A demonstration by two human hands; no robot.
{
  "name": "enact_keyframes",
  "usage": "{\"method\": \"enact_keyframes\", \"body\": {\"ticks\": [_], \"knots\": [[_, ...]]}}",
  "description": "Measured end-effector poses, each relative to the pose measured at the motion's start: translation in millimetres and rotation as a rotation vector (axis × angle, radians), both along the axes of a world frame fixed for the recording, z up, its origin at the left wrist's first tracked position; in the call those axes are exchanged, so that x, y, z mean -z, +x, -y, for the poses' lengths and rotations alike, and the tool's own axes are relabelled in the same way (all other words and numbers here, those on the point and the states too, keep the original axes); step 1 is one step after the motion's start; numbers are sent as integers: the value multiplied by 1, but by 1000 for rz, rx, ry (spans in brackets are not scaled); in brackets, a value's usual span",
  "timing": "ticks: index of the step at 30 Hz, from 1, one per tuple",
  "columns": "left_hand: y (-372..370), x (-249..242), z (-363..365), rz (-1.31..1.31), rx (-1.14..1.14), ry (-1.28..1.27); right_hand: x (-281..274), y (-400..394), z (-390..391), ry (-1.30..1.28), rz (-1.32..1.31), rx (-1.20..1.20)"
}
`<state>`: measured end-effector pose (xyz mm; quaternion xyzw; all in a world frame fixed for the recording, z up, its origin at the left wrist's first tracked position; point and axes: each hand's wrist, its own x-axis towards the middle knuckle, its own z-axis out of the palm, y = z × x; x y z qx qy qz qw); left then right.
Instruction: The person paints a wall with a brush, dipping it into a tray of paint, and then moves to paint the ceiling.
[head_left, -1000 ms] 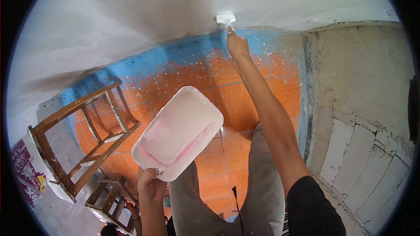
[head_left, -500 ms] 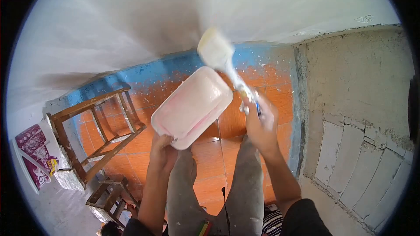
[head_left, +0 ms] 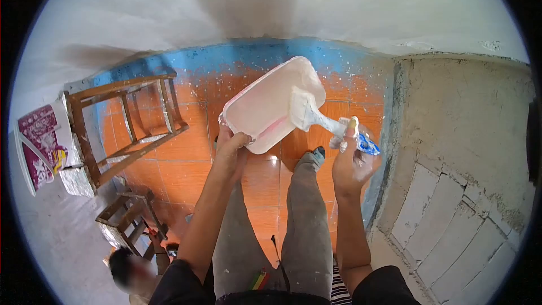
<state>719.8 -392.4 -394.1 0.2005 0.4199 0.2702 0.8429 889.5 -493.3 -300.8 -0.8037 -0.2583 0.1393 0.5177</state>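
Observation:
My left hand [head_left: 230, 149] grips a whitish plastic tub [head_left: 254, 110] by its near-left corner, thumb over the rim. The tub is tilted and smeared inside with white paint and a pink streak. In my right hand [head_left: 357, 161] is a paintbrush [head_left: 324, 120], its handle white with paint and blue at the end. White paint coats the bristles, which overlap the tub's right side in this view. Paint also marks my right fingers.
A wooden stepladder [head_left: 121, 118] stands at left with a purple-and-white bucket [head_left: 42, 147] on it. A smaller wooden stool [head_left: 132, 217] and another person [head_left: 135, 271] are lower left. Ahead is a white wall [head_left: 361, 5]; rough cement wall [head_left: 463, 113] at right, orange tiled floor [head_left: 259, 181] below.
The brush has come down and right from above the tub's far edge to its right side. The tub has shifted right and up in view, and another person has come further into view.

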Motion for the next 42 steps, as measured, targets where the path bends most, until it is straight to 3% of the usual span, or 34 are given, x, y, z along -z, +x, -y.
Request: {"method": "enact_keyframes", "body": {"ticks": [6,9,15,21,24,31,37,42], "knots": [[7,-9,10,-6,-6,-11,10,13,-20,-62,345,-220],[5,-8,10,11,-14,-12,12,13,-24,-86,319,-250],[-8,-2,6,4,4,-48,19,10,-22,-152,186,-159],[-18,-2,1,-31,-10,-55,23,9,-17,-55,59,-25],[-26,3,3,2,-24,-54,17,8,-17,49,-144,61],[-50,21,3,86,-46,-125,63,13,-4,303,-462,388],[-73,23,-3,1,-25,-127,94,16,1,307,-566,484],[-92,38,-12,-7,-43,-127,124,23,-5,312,-646,340]]}}
